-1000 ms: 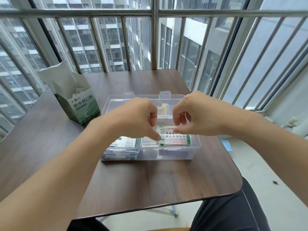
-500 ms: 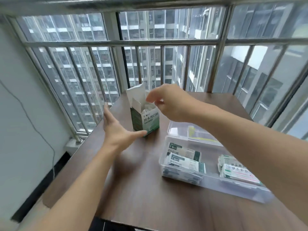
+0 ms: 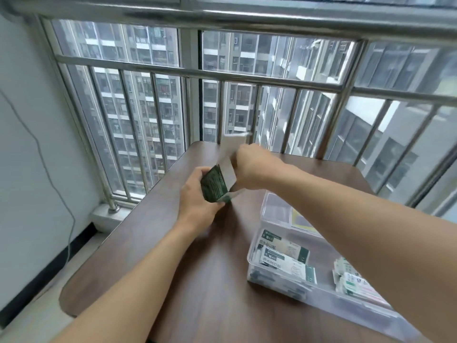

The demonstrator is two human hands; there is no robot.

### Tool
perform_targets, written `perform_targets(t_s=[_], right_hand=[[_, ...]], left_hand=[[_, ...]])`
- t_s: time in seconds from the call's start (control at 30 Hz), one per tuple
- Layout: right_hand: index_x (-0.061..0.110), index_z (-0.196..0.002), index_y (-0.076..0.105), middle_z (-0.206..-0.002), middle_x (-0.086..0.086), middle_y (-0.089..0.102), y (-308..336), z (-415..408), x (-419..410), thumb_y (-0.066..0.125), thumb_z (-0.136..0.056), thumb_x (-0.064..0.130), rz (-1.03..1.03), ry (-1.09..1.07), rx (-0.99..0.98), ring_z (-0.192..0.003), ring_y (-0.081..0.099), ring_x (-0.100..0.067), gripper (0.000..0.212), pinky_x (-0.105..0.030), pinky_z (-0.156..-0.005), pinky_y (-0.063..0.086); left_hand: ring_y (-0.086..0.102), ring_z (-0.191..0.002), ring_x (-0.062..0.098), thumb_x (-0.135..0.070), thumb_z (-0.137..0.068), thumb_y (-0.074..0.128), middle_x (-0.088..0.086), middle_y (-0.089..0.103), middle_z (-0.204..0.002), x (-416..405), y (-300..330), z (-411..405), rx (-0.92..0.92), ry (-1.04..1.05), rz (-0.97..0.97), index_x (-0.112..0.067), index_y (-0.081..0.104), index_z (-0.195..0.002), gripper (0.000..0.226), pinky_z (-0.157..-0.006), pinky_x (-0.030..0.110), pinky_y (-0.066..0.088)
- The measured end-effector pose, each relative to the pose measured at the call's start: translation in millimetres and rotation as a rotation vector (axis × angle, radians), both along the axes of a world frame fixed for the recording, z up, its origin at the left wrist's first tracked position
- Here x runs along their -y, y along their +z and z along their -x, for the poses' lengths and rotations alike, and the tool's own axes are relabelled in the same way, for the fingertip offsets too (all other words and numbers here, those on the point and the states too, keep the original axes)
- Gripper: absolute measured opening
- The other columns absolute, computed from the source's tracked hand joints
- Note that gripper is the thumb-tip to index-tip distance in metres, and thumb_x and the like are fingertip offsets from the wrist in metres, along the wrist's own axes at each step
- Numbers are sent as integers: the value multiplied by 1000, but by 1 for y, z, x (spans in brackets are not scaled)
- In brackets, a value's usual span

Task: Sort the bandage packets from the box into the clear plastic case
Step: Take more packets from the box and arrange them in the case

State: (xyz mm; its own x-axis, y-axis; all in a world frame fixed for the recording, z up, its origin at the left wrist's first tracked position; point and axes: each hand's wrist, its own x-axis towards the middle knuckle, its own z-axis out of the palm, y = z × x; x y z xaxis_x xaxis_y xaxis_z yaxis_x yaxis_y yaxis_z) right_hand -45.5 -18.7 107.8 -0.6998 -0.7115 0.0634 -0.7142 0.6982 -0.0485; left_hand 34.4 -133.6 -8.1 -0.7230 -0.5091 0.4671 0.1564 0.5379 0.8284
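The green box [image 3: 214,184] is held up above the worktop [image 3: 210,280], near its far left corner. It is tipped over, with its white flap [image 3: 231,151] open and pointing up toward the window bars [image 3: 197,73]. The left hand [image 3: 197,201] is wrapped around the box from the near side, with fingers curled under its lower end. The right hand [image 3: 252,169] is pushed against the open top of the box. Its fingers are hidden behind the flap, so it cannot be told if anything is gripped or if the fingers are just reaching in.

The clear plastic case [image 3: 284,285] is set by the right edge of the worktop, well apart from the box. It is open, and part of it is covered by the right arm. In its near left part, some flat bandage packets [image 3: 284,253] with green and white labels are stacked. More packets [image 3: 353,283] with white, green and red print are piled in the next part to the right, half hidden by the arm. In the far part of the case, something flat and yellow [image 3: 300,220] can be seen, but it is too blurred to tell what it is.

Tall buildings are seen through the window. A thin wire [image 3: 49,174] is hung down the wall on the left
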Motion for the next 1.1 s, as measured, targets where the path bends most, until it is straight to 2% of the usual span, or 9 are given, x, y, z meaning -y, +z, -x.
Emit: perform_targets(t_s=[0.1, 0.17, 0.33, 0.53, 0.73, 0.83, 0.97, 1.03, 1.1], right_hand=[[15, -108, 67, -102, -7, 69, -13, 4, -2, 80, -77, 35, -55, 65, -29, -91, 65, -27, 39, -37, -77, 58], [17, -116, 62, -106, -6, 66, -21, 5, -3, 78, -80, 37, -9, 82, -5, -93, 63, -28, 44, -39, -79, 57], [16, -94, 63, -97, -4, 65, -32, 2, -3, 67, -84, 16, 51, 160, -146, -86, 63, -31, 11, -38, -66, 55], [19, -90, 56, -103, -3, 59, -18, 2, -9, 66, -87, 31, 13, 230, -34, -85, 58, -27, 15, -33, -64, 46], [15, -93, 55, -83, -1, 52, -22, -4, -4, 60, -93, 22, -261, 241, -31, -82, 57, -26, 9, -33, -66, 48], [12, -100, 60, -86, -2, 55, -23, -6, -7, 57, -94, 12, -221, 259, -73, -77, 56, -23, 7, -27, -51, 36], [19, -105, 67, -91, -1, 64, -7, -5, -18, 61, -92, 20, -56, 206, -121, -79, 61, -26, 15, -28, -56, 43], [25, -87, 69, -78, 3, 60, 5, -3, -27, 66, -92, 28, 22, 192, -71, -75, 57, -23, 7, -26, -57, 41], [23, -64, 57, -66, 4, 53, 14, -3, -39, 68, -94, 30, 118, 164, 69, -65, 51, -20, 32, -27, -54, 35]], left_hand=[[54, -81, -6, -1, -62, 89, -13, 60, -96, 4, 2, -3, -30, 22, 122, -29, 52, -107, 66, -71, 1, 37], [53, -82, -4, -4, -63, 90, -13, 59, -98, 4, 2, -3, -28, 10, 151, -30, 51, -108, 66, -72, 1, 38], [57, -83, 6, -9, -61, 91, -9, 60, -95, -3, -1, -4, 8, 42, 119, -30, 48, -103, 63, -65, 9, 40], [58, -84, 10, -17, -64, 90, -10, 61, -97, -8, -2, -4, 31, 70, 100, -34, 45, -104, 63, -69, 30, 48], [56, -83, 18, -2, -66, 76, -4, 60, -97, -13, -1, 2, 49, 36, 210, -30, 47, -106, 56, -62, 15, 36], [57, -82, 19, -6, -64, 82, -2, 60, -94, -14, 0, 5, 73, 58, 172, -31, 42, -101, 60, -60, 17, 37], [63, -89, 20, -12, -60, 90, -3, 64, -99, -8, -1, 4, 184, 69, 14, -32, 37, -101, 70, -74, 36, 53], [67, -94, 21, -10, -54, 88, -3, 67, -101, -2, -5, 1, 195, 42, -59, -37, 36, -98, 73, -81, 44, 57], [69, -95, 20, -13, -49, 87, -5, 68, -102, 1, -7, -2, 202, 32, -110, -38, 37, -98, 74, -83, 49, 58]])
